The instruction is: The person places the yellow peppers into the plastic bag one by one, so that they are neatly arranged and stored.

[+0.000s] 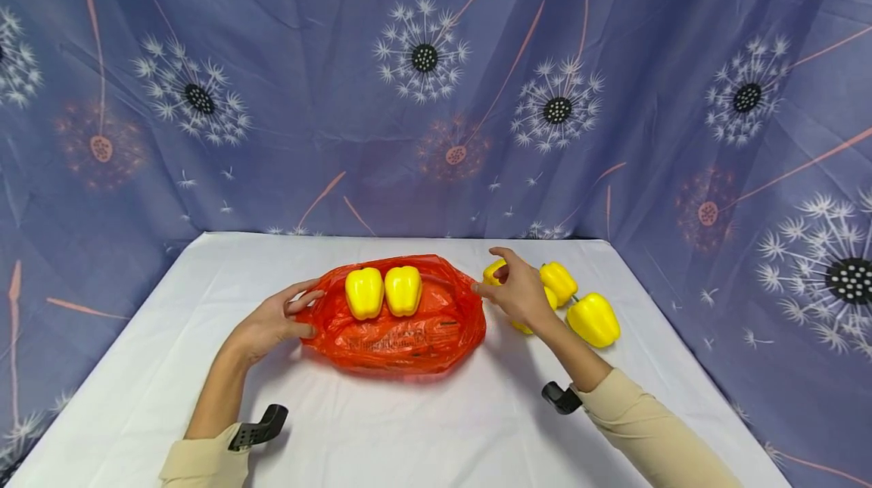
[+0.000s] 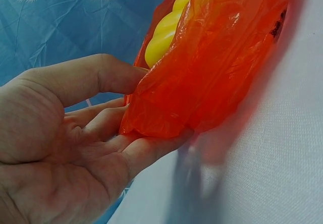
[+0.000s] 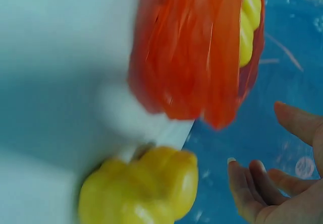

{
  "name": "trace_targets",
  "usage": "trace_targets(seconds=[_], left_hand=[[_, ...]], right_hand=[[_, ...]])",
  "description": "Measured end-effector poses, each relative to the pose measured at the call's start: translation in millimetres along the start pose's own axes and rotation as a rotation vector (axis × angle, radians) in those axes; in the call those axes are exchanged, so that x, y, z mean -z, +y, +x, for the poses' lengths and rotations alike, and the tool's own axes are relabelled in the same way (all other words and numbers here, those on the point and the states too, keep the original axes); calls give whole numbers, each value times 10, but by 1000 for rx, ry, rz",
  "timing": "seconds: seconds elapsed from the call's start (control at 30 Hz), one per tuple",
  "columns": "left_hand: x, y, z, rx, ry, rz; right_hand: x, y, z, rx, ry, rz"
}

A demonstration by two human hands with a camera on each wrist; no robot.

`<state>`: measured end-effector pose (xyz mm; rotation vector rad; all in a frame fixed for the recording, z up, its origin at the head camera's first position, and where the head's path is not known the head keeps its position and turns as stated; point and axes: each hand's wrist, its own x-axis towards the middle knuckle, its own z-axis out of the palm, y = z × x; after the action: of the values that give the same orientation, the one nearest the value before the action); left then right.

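Beige sleeves (image 1: 654, 427) extend over a white surface (image 1: 422, 435) on either side of a red plastic bag (image 1: 402, 344).
The left hand (image 1: 269, 321) grips the bag's left edge between thumb and fingers; the right hand (image 1: 518, 291), fingers loosely parted and holding nothing, hovers just beside the bag's right side, partly hiding a cluster of loose yellow peppers (image 1: 594, 319) on the surface. Two bagged peppers (image 1: 364, 293) sit side by side inside the wide mouth. Behind hangs a blue dandelion-print cloth (image 1: 306, 94).
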<state>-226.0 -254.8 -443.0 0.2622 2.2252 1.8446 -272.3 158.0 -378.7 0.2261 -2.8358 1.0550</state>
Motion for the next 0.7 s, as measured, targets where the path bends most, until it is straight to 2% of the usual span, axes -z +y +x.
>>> trace_targets(seconds=[0.37, 0.57, 0.7], left_hand=[[6, -2, 14, 17, 7, 9], [14, -18, 10, 20, 5, 7], [16, -21, 12, 23, 4, 4]], right_hand=[[410, 435, -56, -89, -1, -69], [451, 615, -112, -121, -5, -99], [426, 747, -153, -115, 5, -115]])
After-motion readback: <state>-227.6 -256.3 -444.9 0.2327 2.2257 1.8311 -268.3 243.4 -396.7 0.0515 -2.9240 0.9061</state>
